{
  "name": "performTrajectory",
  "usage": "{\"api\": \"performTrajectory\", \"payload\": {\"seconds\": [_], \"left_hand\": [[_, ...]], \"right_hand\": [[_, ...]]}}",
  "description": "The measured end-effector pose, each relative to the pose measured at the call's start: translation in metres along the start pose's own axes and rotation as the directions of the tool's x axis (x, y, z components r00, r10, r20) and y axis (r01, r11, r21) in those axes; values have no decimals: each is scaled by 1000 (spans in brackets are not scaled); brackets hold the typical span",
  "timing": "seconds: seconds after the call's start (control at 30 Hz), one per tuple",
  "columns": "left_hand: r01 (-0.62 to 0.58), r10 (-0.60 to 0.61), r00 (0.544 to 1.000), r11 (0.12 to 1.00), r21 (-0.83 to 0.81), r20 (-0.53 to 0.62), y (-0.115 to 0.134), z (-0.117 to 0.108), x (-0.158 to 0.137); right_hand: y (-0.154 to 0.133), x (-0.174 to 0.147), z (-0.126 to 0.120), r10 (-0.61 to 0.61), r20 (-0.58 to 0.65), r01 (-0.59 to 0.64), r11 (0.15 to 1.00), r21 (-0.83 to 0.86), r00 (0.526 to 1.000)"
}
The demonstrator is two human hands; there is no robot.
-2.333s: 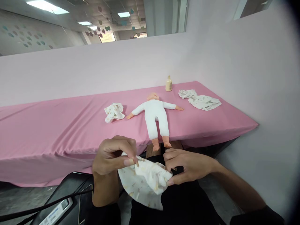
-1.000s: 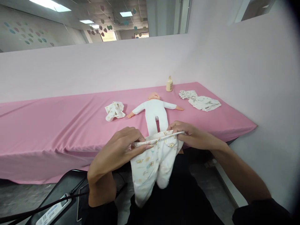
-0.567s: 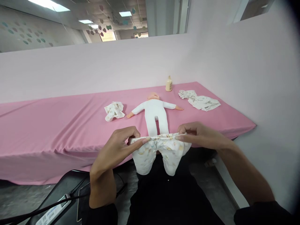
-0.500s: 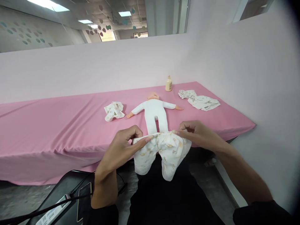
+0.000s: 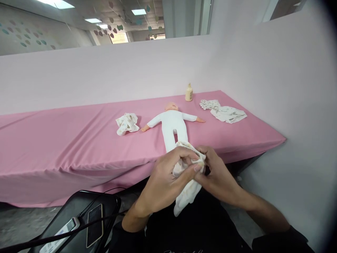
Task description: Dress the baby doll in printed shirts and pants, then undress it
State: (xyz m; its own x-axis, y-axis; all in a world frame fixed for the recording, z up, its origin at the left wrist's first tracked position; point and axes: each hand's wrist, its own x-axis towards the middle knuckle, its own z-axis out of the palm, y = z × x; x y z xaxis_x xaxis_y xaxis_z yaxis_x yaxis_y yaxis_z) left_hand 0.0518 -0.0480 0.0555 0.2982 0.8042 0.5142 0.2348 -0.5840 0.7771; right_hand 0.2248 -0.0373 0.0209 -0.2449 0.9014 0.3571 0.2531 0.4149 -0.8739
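Note:
Bunched up between my two hands is a pair of white patterned baby pants, held in front of the table's edge with one leg hanging down. My left hand grips the gathered cloth, thumb and fingers closed on it. My right hand pinches the same pants at their right side; some of its fingertips are hidden by the cloth. Just beyond lies a baby doll in a white bodysuit, on its back with arms spread and its feet hidden behind the pants and my hands.
A pink sheet covers the table. One crumpled white cloth lies left of the doll, and white patterned clothes lie to the right. A pump bottle stands at the back. A black chair at lower left bears a phone.
The pants were stretched wide by the waistband between both hands. Now my hands have come together and the pants are gathered up between them.

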Motion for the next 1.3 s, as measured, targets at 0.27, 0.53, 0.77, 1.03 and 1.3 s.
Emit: {"api": "performTrajectory", "payload": {"seconds": [0.27, 0.53, 0.77, 1.03, 1.3], "left_hand": [[144, -150, 988, 982, -118, -44, -63, 18, -21], [471, -341, 871, 785, -402, 354, -71, 52, -52], [35, -6, 982, 988, 151, -189, -42, 22, -59], [227, -215, 969, 970, 93, -121, -42, 14, -53], [506, -524, 850, 790, -347, 45, -67, 26, -62]], "right_hand": [[-18, 25, -39, -14, -257, 19, 1000, 18, 966], [11, 58, -54, -6, -426, 32, 998, 53, 905], [53, 26, -46, 37, -108, -50, 991, -123, 993], [30, -17, -9, 85, 532, -165, 981, 105, 843], [34, -2, -5, 202, 88, -211, 972, 103, 975]]}}
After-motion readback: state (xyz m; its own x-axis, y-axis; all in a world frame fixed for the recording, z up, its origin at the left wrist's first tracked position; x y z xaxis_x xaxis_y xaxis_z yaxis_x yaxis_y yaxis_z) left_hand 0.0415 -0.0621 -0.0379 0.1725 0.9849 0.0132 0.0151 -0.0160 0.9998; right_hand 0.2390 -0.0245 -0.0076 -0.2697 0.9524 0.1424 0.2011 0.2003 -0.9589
